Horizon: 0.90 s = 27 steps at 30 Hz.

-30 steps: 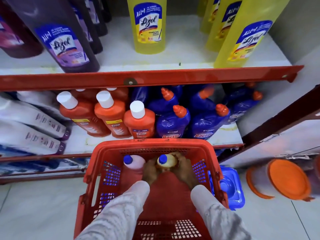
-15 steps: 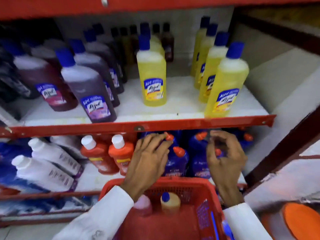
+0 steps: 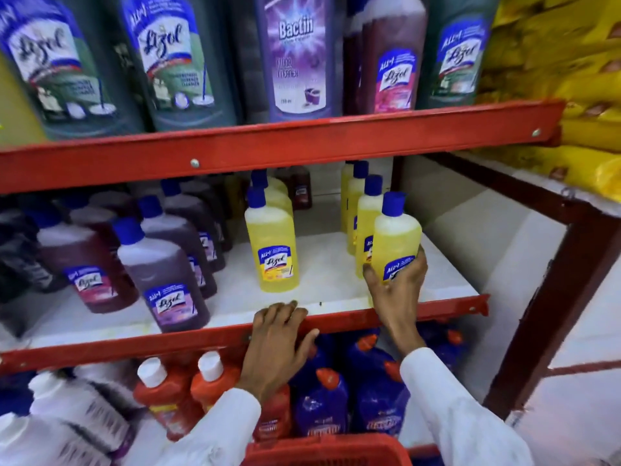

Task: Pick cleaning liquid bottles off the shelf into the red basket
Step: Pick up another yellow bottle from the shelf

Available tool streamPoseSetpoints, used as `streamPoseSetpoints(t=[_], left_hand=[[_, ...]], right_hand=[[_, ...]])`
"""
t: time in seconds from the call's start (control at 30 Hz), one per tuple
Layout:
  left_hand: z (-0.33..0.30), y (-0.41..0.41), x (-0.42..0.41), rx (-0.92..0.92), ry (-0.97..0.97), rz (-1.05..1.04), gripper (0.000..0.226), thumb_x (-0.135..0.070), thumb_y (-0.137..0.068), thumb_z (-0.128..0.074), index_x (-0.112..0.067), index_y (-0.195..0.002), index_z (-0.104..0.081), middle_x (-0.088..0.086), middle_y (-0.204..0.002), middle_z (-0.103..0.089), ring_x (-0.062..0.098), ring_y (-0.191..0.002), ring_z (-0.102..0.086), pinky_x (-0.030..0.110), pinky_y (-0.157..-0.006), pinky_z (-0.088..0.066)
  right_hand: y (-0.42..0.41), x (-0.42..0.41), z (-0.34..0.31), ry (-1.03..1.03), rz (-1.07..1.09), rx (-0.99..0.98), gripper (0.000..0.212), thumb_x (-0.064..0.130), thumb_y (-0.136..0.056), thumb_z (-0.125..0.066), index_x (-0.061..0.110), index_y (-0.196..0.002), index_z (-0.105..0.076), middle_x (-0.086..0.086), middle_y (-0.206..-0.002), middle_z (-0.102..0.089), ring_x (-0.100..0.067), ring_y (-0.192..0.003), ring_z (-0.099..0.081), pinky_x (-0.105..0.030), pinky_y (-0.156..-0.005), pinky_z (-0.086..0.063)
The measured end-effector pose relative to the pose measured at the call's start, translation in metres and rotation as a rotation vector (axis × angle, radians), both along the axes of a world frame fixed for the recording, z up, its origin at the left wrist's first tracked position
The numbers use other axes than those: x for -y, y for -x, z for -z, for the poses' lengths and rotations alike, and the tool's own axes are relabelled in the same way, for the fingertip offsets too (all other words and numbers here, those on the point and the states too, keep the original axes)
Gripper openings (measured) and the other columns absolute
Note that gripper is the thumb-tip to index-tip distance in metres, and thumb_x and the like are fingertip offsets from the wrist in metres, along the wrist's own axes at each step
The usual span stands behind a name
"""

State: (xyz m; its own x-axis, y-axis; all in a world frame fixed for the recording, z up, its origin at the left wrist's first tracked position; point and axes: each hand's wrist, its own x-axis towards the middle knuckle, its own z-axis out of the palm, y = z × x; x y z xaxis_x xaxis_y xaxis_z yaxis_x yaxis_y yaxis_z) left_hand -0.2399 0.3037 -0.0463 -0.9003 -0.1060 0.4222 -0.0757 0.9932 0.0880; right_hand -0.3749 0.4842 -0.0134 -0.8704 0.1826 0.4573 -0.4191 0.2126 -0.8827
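Note:
My right hand (image 3: 398, 290) is wrapped around the lower part of a yellow Lizol bottle (image 3: 396, 235) with a blue cap, the front one of a row at the right of the middle shelf (image 3: 336, 264). My left hand (image 3: 279, 344) rests with spread fingers on the red front lip of that shelf and holds nothing. Another yellow bottle (image 3: 272, 247) stands alone mid-shelf. Only the rim of the red basket (image 3: 329, 450) shows at the bottom edge; its contents are out of view.
Purple Lizol bottles (image 3: 164, 280) fill the left of the middle shelf. Large bottles (image 3: 295, 55) line the top shelf. Below stand orange bottles (image 3: 168, 395), blue bottles (image 3: 322, 401) and white ones (image 3: 74, 418). Yellow bags (image 3: 571, 95) lie at right beside a dark red post (image 3: 551, 297).
Both hands left the basket and rose to the shelves. The view tilted up. My right hand has closed on the front yellow bottle; my left hand settled on the shelf lip.

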Motion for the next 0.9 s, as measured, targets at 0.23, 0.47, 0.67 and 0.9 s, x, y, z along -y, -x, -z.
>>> streamPoseSetpoints(t=[0.23, 0.47, 0.67, 0.9], left_hand=[[-0.002, 0.001, 0.005, -0.002, -0.068, 0.023, 0.042, -0.055, -0.094, -0.039, -0.030, -0.123, -0.056, -0.002, -0.134, -0.061, 0.020, -0.123, -0.049, 0.042, -0.101, -0.040], [0.000, 0.002, 0.007, -0.004, -0.088, 0.033, 0.035, -0.056, -0.094, -0.043, -0.035, -0.119, -0.056, -0.005, -0.134, -0.061, 0.017, -0.122, -0.050, 0.040, -0.096, -0.040], [-0.001, 0.001, 0.007, -0.005, -0.110, 0.041, 0.037, -0.055, -0.094, -0.044, -0.035, -0.122, -0.057, -0.005, -0.136, -0.060, 0.017, -0.124, -0.050, 0.038, -0.105, -0.036], [-0.001, 0.001, 0.006, -0.028, -0.115, 0.033, 0.046, -0.061, -0.090, -0.036, -0.034, -0.118, -0.061, -0.002, -0.131, -0.064, 0.019, -0.119, -0.055, 0.042, -0.103, -0.041]], right_hand=[[-0.027, -0.002, -0.042, 0.549, -0.199, -0.032, 0.070, 0.029, -0.076, -0.070, 0.018, -0.137, -0.038, -0.002, -0.120, -0.063, -0.003, -0.099, -0.067, -0.012, -0.076, -0.052], [-0.059, -0.039, -0.099, 1.075, -1.221, 0.178, 0.069, 0.040, -0.063, -0.067, 0.007, -0.123, -0.056, -0.011, -0.106, -0.061, -0.032, -0.081, -0.057, -0.047, -0.080, -0.044], [-0.073, -0.052, -0.108, 1.112, -1.365, 0.205, 0.071, 0.061, -0.078, -0.042, 0.010, -0.128, -0.044, -0.009, -0.109, -0.053, -0.028, -0.084, -0.053, -0.046, -0.081, -0.042], [-0.080, -0.044, -0.106, 0.466, -0.398, 0.066, 0.086, 0.061, -0.069, -0.067, 0.027, -0.143, -0.043, -0.002, -0.129, -0.063, -0.015, -0.109, -0.067, -0.037, -0.085, -0.058]])
